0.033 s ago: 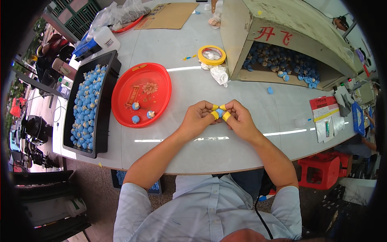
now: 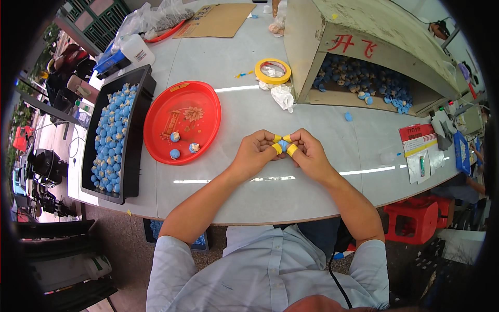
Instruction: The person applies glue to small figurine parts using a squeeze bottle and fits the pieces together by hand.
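Both hands met over the worktop (image 2: 312, 177). Left hand (image 2: 255, 154) and right hand (image 2: 311, 154) each held a narrow fingertip grip, pinched on one small blue piece (image 2: 283, 144) between taped fingertips (image 2: 292, 150). Piece looked light, probably soft; best held by its sides. Red tray (image 2: 208, 104) lay left of the grip.

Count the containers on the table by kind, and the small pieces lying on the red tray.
Red round tray: 1
Black rectangular tray full of blue pieces: 1
Cardboard box lying on its side: 1
Small pieces on the red tray: 3
Total: 3 containers, 3 pieces on the red tray
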Action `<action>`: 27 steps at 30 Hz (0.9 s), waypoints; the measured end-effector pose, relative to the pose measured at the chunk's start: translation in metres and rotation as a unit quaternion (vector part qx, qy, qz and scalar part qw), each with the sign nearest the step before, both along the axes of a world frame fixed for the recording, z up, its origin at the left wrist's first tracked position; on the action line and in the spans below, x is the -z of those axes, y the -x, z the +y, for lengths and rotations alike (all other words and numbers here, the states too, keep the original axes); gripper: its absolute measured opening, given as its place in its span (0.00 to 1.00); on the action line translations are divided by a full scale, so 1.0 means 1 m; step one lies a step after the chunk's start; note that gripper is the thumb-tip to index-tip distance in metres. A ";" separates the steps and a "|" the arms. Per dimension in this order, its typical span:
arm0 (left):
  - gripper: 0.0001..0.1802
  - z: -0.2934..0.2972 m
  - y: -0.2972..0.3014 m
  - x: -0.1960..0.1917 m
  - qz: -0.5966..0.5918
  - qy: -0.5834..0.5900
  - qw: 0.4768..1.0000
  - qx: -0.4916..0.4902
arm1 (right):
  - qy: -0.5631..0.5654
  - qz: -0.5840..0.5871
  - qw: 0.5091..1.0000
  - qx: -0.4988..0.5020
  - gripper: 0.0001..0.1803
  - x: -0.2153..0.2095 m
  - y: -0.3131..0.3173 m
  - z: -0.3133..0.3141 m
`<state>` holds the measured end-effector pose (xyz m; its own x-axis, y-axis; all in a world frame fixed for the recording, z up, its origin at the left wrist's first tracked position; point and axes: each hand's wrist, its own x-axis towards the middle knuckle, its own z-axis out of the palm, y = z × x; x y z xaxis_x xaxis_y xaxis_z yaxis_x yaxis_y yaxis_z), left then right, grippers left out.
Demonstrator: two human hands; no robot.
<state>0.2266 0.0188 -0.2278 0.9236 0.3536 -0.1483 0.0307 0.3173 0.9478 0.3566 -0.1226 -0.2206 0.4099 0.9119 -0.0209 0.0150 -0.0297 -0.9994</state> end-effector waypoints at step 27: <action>0.10 0.001 0.000 0.005 -0.015 0.012 1.000 0.001 | 0.001 -0.005 1.000 -0.003 0.05 0.000 -0.001 0.000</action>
